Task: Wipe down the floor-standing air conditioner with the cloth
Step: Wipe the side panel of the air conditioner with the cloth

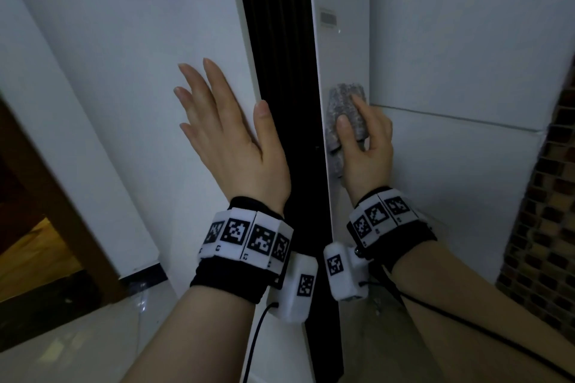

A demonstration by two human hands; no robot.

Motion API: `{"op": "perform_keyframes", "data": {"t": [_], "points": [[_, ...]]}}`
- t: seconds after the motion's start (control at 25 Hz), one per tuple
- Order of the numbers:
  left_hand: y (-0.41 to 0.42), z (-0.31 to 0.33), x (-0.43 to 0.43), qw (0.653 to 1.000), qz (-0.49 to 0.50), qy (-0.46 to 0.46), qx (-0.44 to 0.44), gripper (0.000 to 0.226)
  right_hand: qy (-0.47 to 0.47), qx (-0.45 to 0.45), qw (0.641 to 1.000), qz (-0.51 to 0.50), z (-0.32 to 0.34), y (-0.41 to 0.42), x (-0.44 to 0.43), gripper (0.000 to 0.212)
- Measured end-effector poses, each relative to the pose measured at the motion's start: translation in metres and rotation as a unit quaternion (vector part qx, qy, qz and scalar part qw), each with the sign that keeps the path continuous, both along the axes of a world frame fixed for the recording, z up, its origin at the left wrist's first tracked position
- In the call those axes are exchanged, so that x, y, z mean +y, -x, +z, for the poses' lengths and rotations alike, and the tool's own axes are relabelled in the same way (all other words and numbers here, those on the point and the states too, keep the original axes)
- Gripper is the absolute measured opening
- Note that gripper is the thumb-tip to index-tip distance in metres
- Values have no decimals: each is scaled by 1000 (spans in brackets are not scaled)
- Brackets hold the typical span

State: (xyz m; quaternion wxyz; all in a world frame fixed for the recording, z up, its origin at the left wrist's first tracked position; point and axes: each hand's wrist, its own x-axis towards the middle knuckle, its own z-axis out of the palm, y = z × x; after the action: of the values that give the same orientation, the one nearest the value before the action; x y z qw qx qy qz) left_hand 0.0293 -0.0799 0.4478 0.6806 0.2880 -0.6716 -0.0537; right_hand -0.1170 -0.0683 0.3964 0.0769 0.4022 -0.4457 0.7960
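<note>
- The room had white walls [466, 25], a brown door frame [46, 180] at lower left and mosaic tiles [544, 227] at far right.
- The air conditioner [345, 56] stood tall at centre, a black strip [280, 56] running down it between white panels.
- The left hand [227, 140] lay flat on the panel left of the strip, fingers straight and spread, holding nothing, thumb at the panel's edge.
- The right hand [367, 146] gripped the grey cloth [342, 106], fingers curled round it, pressing it to the right panel just beside the strip.
- Both wrists wore marker bands [245, 236] with cables.
</note>
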Motion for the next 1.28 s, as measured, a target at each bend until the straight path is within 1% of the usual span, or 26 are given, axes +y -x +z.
{"op": "perform_keyframes", "data": {"t": [0.12,0.28,0.4,0.44,0.56,0.64,0.72,0.76,0.84,0.88,0.92,1.04,1.16,1.2,1.28], "points": [[9,-14,5,1000,17,4,11,58,-11,-12,999,45,0,12,0,31],[12,-18,9,999,38,7,29,57,-17,49,997,62,-11,12,2,34],[12,-17,9,998,44,7,34,56,-41,1,994,97,2,22,-5,33],[13,-17,10,998,48,7,38,55,-44,-8,994,97,2,21,-7,32],[18,-15,12,996,66,0,57,54,-24,36,996,83,-7,21,-8,34],[24,-14,17,994,87,-7,61,55,-32,38,995,85,-3,28,-9,35],[30,-13,22,993,105,6,49,57,-46,9,994,97,1,32,-10,37],[34,-12,25,993,109,26,36,58,-46,12,995,92,-1,30,-8,38],[43,-6,30,990,118,73,8,60,-45,59,994,84,-8,28,-6,41],[47,-3,32,988,129,90,-2,60,-45,69,993,89,-9,32,-6,40],[51,1,33,984,146,99,-9,59,-49,58,993,95,-8,37,-7,39],[60,4,31,970,223,89,-26,57,-64,-21,991,116,0,48,-10,39],[64,0,28,959,269,73,-42,57,-41,19,993,106,-5,46,-11,39],[65,0,28,958,274,70,-45,57,-38,20,993,106,-2,50,-13,39],[66,0,27,956,282,68,-49,57,-50,-13,992,113,7,59,-18,38]]}}
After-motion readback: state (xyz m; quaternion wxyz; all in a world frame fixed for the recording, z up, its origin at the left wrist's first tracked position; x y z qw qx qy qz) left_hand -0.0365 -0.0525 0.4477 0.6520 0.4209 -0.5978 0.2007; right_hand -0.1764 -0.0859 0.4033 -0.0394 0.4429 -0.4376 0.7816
